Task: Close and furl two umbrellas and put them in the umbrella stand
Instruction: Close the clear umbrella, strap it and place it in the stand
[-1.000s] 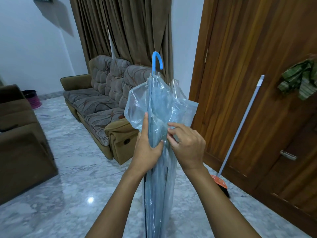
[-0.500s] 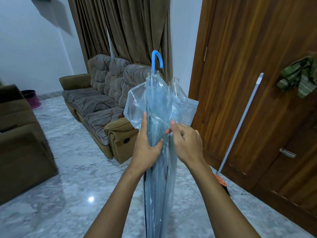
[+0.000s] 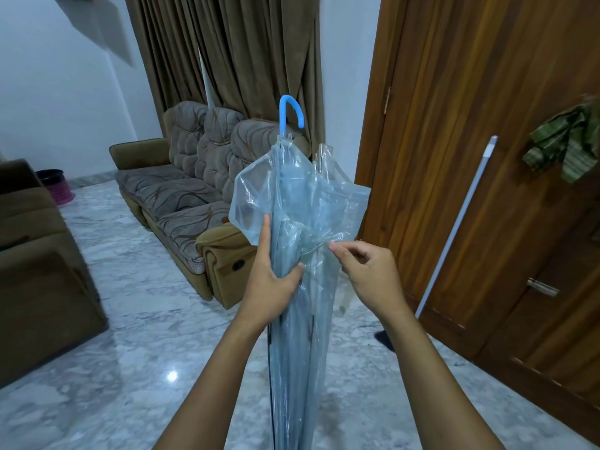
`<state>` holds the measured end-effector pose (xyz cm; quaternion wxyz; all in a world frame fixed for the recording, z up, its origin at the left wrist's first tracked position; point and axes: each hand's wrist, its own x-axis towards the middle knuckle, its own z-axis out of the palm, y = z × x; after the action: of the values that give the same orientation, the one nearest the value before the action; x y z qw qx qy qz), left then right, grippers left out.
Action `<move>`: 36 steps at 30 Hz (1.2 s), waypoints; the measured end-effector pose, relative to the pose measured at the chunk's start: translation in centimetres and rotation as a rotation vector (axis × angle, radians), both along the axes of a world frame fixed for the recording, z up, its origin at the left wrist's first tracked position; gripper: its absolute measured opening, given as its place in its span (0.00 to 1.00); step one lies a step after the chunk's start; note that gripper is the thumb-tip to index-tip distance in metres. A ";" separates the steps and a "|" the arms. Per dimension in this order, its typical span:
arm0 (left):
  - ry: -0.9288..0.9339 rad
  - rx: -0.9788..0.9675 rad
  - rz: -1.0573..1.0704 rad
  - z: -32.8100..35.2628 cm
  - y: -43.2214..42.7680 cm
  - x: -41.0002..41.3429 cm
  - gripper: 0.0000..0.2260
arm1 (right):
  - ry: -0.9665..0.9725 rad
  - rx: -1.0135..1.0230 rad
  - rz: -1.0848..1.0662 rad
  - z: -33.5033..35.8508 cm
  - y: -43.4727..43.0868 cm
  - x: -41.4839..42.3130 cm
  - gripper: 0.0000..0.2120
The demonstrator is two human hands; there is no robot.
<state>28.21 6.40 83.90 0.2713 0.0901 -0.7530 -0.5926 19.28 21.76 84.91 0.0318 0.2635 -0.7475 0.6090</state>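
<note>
A closed clear-blue plastic umbrella (image 3: 298,336) stands upright in front of me, its blue hooked handle (image 3: 291,114) at the top. Its canopy is gathered low down and still flares loosely near the handle. My left hand (image 3: 271,277) wraps around the gathered canopy from the left, thumb up along the plastic. My right hand (image 3: 367,271) is just to the right, pinching a thin strap or edge of the clear plastic between fingertips. No second umbrella is visible. No umbrella stand is clearly visible.
A brown sofa (image 3: 181,196) runs along the left behind the umbrella, with another armchair (image 3: 39,271) at far left. A wooden door (image 3: 487,157) fills the right, a broom (image 3: 454,228) leaning on it. A dark and pink bin (image 3: 56,186) stands by the far wall.
My right hand has drawn away from the canopy to the right, pulling a thin strip of plastic with it. My left hand keeps its grip.
</note>
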 end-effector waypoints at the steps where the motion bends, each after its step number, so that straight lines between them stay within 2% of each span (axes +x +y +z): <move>1: 0.008 0.008 -0.003 0.0 0.1 0.0 0.43 | -0.013 0.003 -0.058 -0.4 -0.1 -0.2 0.10; 4: 0.040 0.049 -0.025 -0.1 0.4 0.1 0.41 | -0.184 0.071 -0.144 -0.9 -0.5 -0.2 0.11; 7: 0.080 0.137 -0.106 -0.1 0.4 0.3 0.38 | -0.441 -0.135 0.061 -0.5 -0.7 0.4 0.17; 10: 0.100 0.290 -0.234 0.2 0.1 0.4 0.30 | -0.555 -0.298 0.197 0.4 -1.0 0.8 0.14; 12: 0.070 0.373 -0.257 0.5 0.4 0.4 0.25 | -0.544 -0.356 0.209 0.9 -1.5 0.9 0.13; 13: 0.046 0.331 -0.226 0.6 0.5 0.3 0.23 | -0.527 -0.365 0.200 1.1 -1.8 1.0 0.12; 16: -0.046 -0.020 0.060 1.3 1.2 0.2 0.12 | -0.491 -0.367 0.165 1.4 -2.2 1.4 0.08; 18: 0.001 -0.116 0.198 1.5 1.7 0.3 0.16 | -0.483 -0.392 0.176 1.5 -2.2 1.8 0.07; 21: 0.214 -0.001 0.276 1.0 2.3 0.7 0.27 | -0.456 -0.401 0.185 1.8 -2.5 2.5 0.06; 22: 0.268 -0.011 0.299 0.8 2.3 0.7 0.27 | -0.443 -0.394 0.180 1.9 -2.6 2.7 0.07; 24: 0.287 -0.147 0.349 0.5 2.1 0.7 0.22 | -0.400 -0.371 0.161 2.1 -2.9 3.0 0.07; 26: 0.234 -0.218 0.288 0.5 1.8 0.7 0.19 | -0.348 -0.342 0.140 2.1 -3.0 3.1 0.06; 32: 0.045 -0.233 -0.098 0.7 1.0 1.7 0.31 | -0.299 -0.190 0.230 2.6 -2.6 3.6 0.12; 36: 0.073 -0.163 -0.121 0.7 0.8 2.3 0.26 | -0.286 -0.133 0.290 3.2 -2.4 3.9 0.12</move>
<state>30.51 7.19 84.55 0.2688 0.0005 -0.7923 -0.5477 23.19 19.37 88.09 -0.1451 0.2764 -0.6568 0.6864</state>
